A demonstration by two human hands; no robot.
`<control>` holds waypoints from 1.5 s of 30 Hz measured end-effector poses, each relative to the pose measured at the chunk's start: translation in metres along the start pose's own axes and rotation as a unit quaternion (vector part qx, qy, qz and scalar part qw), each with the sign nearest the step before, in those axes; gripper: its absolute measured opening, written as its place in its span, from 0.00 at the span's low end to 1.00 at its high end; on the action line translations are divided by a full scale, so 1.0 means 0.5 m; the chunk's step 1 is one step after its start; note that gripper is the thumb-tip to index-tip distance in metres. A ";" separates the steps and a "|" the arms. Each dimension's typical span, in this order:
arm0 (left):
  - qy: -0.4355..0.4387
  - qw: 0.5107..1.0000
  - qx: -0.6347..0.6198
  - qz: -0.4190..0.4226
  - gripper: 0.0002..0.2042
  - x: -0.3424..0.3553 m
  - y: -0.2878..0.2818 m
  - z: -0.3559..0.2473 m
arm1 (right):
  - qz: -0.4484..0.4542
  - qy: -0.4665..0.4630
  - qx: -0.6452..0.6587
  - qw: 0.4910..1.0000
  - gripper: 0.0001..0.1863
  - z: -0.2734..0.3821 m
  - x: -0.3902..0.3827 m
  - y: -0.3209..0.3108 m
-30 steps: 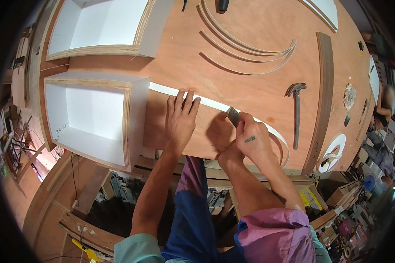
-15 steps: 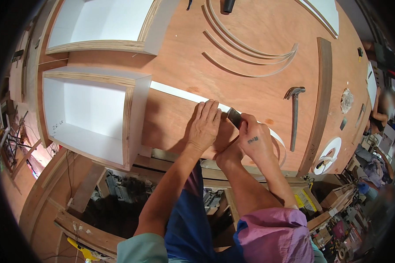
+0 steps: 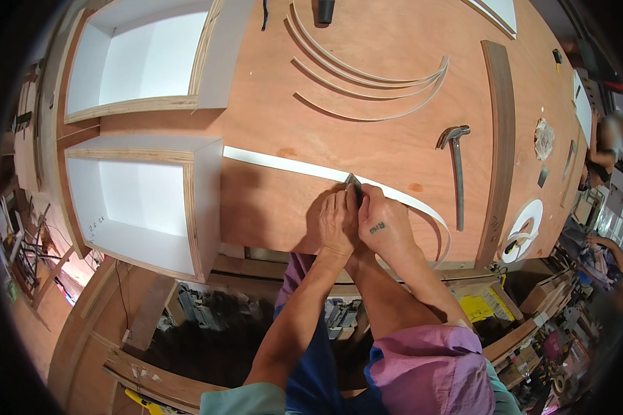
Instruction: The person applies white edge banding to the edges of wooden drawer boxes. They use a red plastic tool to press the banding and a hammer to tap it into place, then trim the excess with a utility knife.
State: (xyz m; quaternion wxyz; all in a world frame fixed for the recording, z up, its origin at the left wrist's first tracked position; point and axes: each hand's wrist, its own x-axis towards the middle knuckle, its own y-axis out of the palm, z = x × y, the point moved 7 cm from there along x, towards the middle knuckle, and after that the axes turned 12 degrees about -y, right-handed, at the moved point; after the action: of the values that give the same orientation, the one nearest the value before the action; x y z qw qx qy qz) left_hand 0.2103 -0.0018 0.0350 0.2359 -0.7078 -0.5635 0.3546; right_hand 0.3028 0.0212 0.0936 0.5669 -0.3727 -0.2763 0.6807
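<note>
A narrow white strip of edge banding (image 3: 284, 164) lies across the plywood tabletop, its right end curling toward the near edge. Its left end meets the side of a white box. My right hand (image 3: 385, 221) is closed on a dark flat-bladed tool (image 3: 354, 187), whose tip touches the strip. Close beside it, my left hand (image 3: 338, 220) has its fingers bent and pressed together against the tool. The fingertips and most of the tool are hidden. My bare raised leg (image 3: 387, 287) is just below my hands.
Two white plywood-edged boxes (image 3: 189, 214) stand at left. Several loose curved strips (image 3: 367, 119) lie farther off. To the right are a claw hammer (image 3: 457, 180), a long wooden board (image 3: 500, 152) and a white roll (image 3: 522, 232). Another person (image 3: 602, 149) is at far right.
My left hand has come off the strip and closed in beside my right hand at the tool. The tool has turned more upright. The whole view has shifted slightly.
</note>
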 end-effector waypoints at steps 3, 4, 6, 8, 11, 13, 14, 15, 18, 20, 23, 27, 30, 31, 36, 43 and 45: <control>0.019 1.000 0.005 -0.016 0.20 0.004 0.011 -0.002 | 0.004 -0.023 -0.101 0.995 0.10 0.007 -0.010 -0.006; 0.025 1.000 0.006 -0.012 0.20 0.006 0.014 -0.011 | 0.001 -0.003 -0.074 0.997 0.10 0.000 -0.010 -0.014; 0.013 1.000 0.019 -0.002 0.20 0.007 0.006 -0.005 | 0.007 0.022 -0.001 1.000 0.11 0.002 0.000 -0.005; 0.000 1.000 0.022 0.017 0.20 0.011 0.001 -0.004 | 0.028 0.039 0.002 0.999 0.11 0.011 0.016 -0.013; -0.005 0.998 0.038 0.043 0.20 0.013 0.019 0.007 | 0.040 0.051 0.001 0.998 0.11 0.016 0.021 -0.023; -0.010 0.998 0.034 0.055 0.21 0.014 0.030 0.013 | 0.045 0.046 0.011 0.998 0.13 0.010 0.021 -0.014; -0.008 0.998 0.032 0.059 0.21 0.018 0.028 0.006 | 0.040 0.036 0.021 0.998 0.15 0.004 0.016 -0.013; -0.013 0.997 0.026 0.067 0.22 0.017 0.026 0.000 | 0.036 0.026 0.031 0.999 0.17 -0.003 0.012 -0.018; -0.039 0.996 0.031 0.079 0.24 0.012 0.021 0.003 | 0.075 0.102 0.247 0.961 0.27 -0.053 -0.009 -0.059; -0.055 0.994 0.060 0.074 0.25 0.011 0.026 0.009 | -0.034 0.102 0.333 0.937 0.34 -0.118 -0.015 -0.111; -0.070 0.992 0.058 0.093 0.29 0.012 0.026 0.007 | -0.136 0.100 0.020 0.985 0.29 -0.295 -0.027 -0.179; -0.066 0.992 0.053 0.098 0.30 0.019 0.030 -0.001 | -0.124 0.107 -0.200 0.966 0.19 -0.484 -0.082 -0.155; -0.075 0.991 0.052 0.100 0.30 0.018 0.029 0.000 | -0.118 0.059 -0.164 0.978 0.13 -0.497 -0.080 -0.148; -0.075 0.991 0.050 0.100 0.30 0.020 0.029 0.000 | -0.134 0.047 -0.144 0.979 0.13 -0.499 -0.081 -0.153; -0.070 0.994 0.035 0.071 0.29 0.021 0.028 0.012 | -0.087 0.068 -0.053 0.992 0.12 -0.403 -0.087 -0.208; -0.056 0.997 -0.005 0.052 0.28 0.023 0.018 0.020 | 0.007 -0.029 0.233 0.972 0.15 -0.067 -0.235 -0.188; -0.060 0.996 -0.023 0.055 0.27 0.023 0.019 0.014 | 0.049 0.023 0.219 0.974 0.14 -0.055 -0.229 -0.167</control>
State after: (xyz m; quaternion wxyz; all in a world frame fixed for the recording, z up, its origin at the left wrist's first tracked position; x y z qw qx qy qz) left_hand 0.2121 0.0065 0.0209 0.1655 -0.7205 -0.5453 0.3952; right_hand 0.3819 -0.0751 0.1669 0.6066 -0.2684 -0.0889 0.7430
